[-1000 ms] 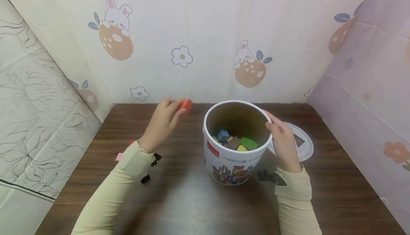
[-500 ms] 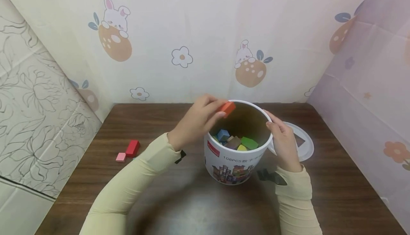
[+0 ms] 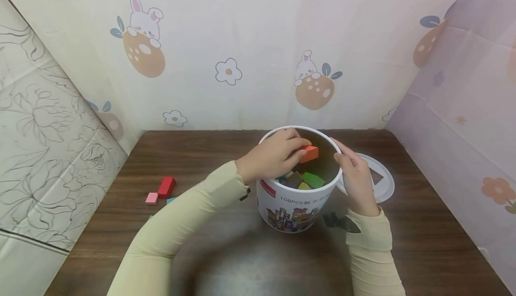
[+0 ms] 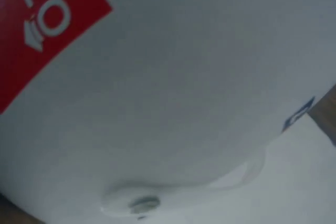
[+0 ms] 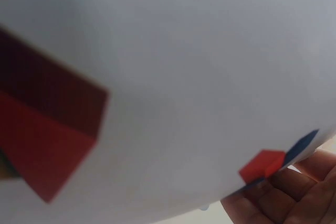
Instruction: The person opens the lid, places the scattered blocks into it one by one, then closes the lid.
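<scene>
A white bucket (image 3: 268, 208) with printed toy buildings stands upright on the table. My left hand (image 3: 270, 157) reaches over its near-left rim and pinches an orange block (image 3: 309, 153) inside the mouth. Below that block lie a green block (image 3: 313, 180), a brown block (image 3: 293, 180) and a yellow block (image 3: 304, 186). At the right side, my right hand (image 3: 356, 177) holds the bucket's rim, thumb on top and fingers along the outer wall. The left wrist view is filled by the bucket's wall (image 4: 173, 93); my right fingers (image 5: 273, 198) show against it in the right wrist view.
A white lid (image 3: 384, 182) lies behind my right hand. On the table's left side are a red block (image 3: 166, 187), a small pink block (image 3: 152, 198) and a teal block (image 3: 171, 200) partly hidden by my left sleeve. A printed cloth wall (image 3: 250, 99) rises behind the table.
My left hand has carried the orange block rightward, from left of the bucket over the rim and down into its mouth. My right hand and the bucket have stayed put.
</scene>
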`<state>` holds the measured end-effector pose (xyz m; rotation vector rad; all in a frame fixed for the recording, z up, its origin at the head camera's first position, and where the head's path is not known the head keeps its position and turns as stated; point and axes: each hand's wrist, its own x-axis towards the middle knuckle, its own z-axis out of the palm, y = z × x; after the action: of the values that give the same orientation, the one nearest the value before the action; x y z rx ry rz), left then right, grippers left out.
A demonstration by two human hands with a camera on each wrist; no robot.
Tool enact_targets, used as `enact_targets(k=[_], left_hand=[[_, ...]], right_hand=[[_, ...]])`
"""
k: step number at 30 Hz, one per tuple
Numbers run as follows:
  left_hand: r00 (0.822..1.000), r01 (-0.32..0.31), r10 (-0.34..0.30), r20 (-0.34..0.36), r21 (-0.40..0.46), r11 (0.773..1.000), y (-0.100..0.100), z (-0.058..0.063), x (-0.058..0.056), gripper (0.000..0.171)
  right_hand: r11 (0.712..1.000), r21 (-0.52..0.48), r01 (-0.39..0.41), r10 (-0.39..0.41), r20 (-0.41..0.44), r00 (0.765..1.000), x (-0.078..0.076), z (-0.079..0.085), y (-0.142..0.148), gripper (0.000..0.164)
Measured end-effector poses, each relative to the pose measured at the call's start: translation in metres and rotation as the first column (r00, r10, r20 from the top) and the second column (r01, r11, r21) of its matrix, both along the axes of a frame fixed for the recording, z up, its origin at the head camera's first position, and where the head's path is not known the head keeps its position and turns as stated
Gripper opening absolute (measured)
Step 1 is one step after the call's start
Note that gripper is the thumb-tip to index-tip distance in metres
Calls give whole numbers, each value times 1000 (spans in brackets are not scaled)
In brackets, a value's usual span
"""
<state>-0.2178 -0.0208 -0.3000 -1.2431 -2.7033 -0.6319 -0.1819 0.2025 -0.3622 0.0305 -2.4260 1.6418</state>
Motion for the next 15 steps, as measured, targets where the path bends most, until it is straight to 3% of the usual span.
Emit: enact_targets(k=[7,15], left_hand=[[1000,13,-12,22,-71,997,6,1,4,35],[1000,4,-3,22,-51,999,6,1,7,35]], right_hand=[[1000,2,-1,1,-16,1000,0,0,0,43],[1000,-1,-4,4,-29,1000,2,0,2,43]])
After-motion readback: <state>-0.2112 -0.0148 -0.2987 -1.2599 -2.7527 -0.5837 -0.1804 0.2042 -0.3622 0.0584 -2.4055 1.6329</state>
